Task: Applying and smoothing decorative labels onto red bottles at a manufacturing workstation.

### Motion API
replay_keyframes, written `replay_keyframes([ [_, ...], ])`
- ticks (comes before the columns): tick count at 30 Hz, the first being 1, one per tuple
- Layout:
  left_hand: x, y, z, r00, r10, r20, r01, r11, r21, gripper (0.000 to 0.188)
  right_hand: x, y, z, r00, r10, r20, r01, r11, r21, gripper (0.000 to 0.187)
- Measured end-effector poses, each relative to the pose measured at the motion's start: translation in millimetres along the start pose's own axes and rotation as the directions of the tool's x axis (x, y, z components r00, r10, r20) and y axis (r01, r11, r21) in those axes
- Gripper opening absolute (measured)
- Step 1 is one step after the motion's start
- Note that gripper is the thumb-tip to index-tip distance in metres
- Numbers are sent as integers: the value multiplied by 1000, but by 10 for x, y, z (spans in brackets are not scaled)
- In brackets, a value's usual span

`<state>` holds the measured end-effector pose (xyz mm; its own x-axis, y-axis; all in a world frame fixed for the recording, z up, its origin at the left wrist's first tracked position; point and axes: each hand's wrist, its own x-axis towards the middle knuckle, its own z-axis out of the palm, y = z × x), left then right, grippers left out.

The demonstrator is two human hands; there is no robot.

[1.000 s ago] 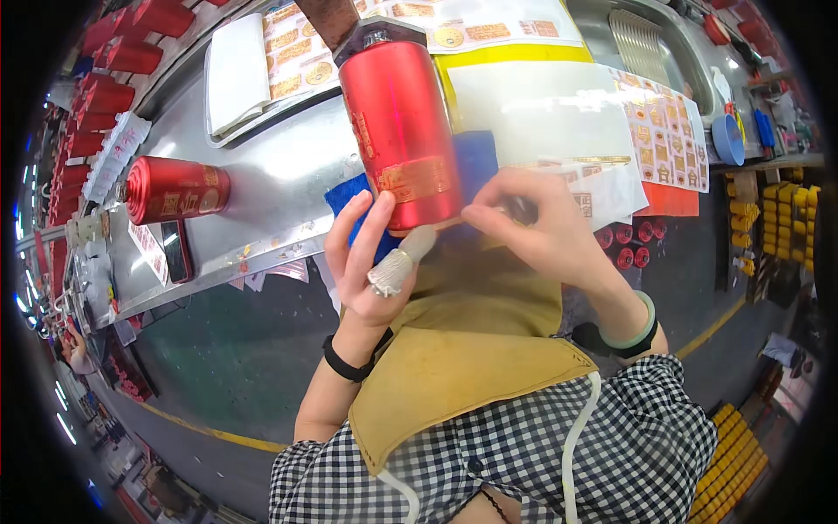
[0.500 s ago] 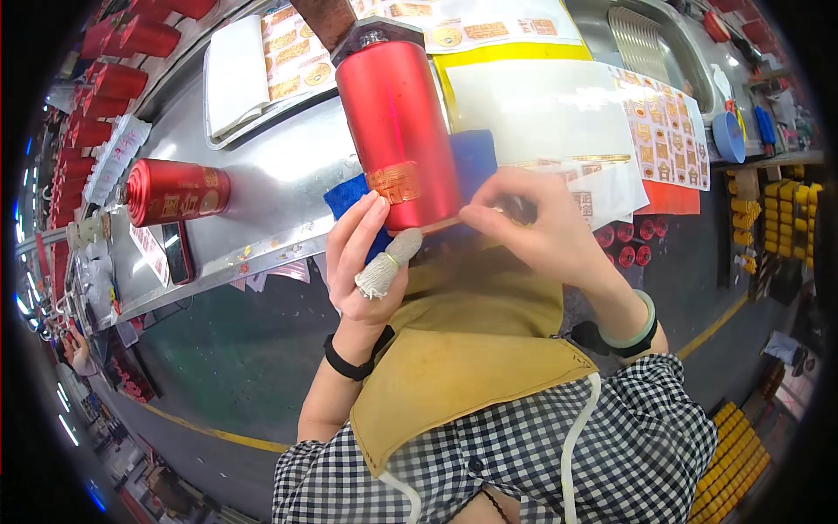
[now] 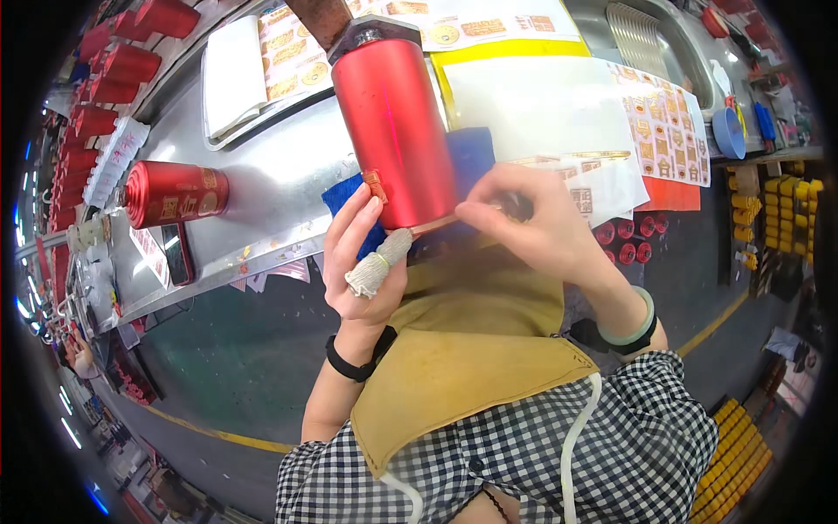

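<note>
With my left hand (image 3: pixel 362 262) I'm cupping the base of the red bottle (image 3: pixel 393 131) below the metal holder (image 3: pixel 377 31), its gold label (image 3: pixel 375 186) having just turned leftward, so the thin strip (image 3: pixel 435 225) my right hand (image 3: pixel 534 218) is pinching is likely winding further round.

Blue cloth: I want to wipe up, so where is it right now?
In the head view, the blue cloth is just above centre, partly hidden by the large red bottle, showing to its left and right.
</note>
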<state>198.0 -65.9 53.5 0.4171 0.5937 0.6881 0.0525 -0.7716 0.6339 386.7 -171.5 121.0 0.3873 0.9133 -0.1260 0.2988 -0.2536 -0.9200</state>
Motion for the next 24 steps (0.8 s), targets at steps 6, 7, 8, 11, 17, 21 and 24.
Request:
replay_keyframes([
  [6,130,116,-50,986,141,90,-157,964,213,28,-5,31,-23,1000,-4,-8,4,1000,8,24],
  [7,151,130,-60,968,194,158,-230,937,263,29,-7,25,-27,1000,8,-4,-8,1000,13,23],
  [8,163,125,-57,968,193,158,-230,937,263,29,-7,17,-25,1000,20,2,-20,1000,18,23],
  [11,172,88,-23,974,122,190,-151,978,147,36,-14,36,-2,1000,-4,-13,4,1000,-4,23],
  [17,-7,29,5,998,-57,-8,57,998,-21,43,26,-44,29,1000,-29,11,29,1000,2,23],
  [21,6,39,-16,991,131,14,-131,980,152,41,5,-37,22,999,-43,-8,43,999,7,23],
  [24,101,141,-33,994,109,32,-113,969,219,29,7,-30,18,999,-45,-15,45,999,5,23],
])
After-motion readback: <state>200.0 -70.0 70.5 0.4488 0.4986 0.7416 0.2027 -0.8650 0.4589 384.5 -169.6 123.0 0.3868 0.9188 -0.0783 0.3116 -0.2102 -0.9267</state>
